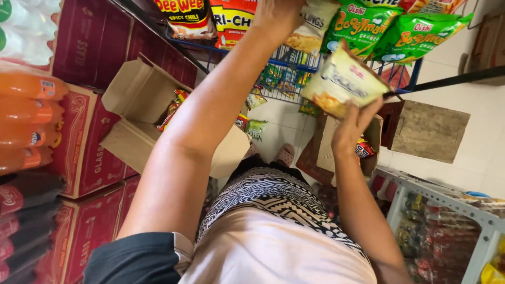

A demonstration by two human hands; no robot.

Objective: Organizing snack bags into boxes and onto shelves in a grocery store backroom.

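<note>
My left hand (274, 14) reaches up to the top of the view and grips the upper part of a pale snack bag (311, 27) hanging among others on a rack. My right hand (353, 122) holds a second pale snack bag (343, 80) by its lower edge, a little below and right of the first. Green snack bags (363, 23) hang just beyond both hands.
A blue wire rack (294, 67) carries several snack bags. An open cardboard box (142, 113) with packets stands on the tiled floor at left, next to red crates (87, 142) and orange drink bottles (26, 113). A wooden block (428, 129) and a grey shelf (447, 202) are at right.
</note>
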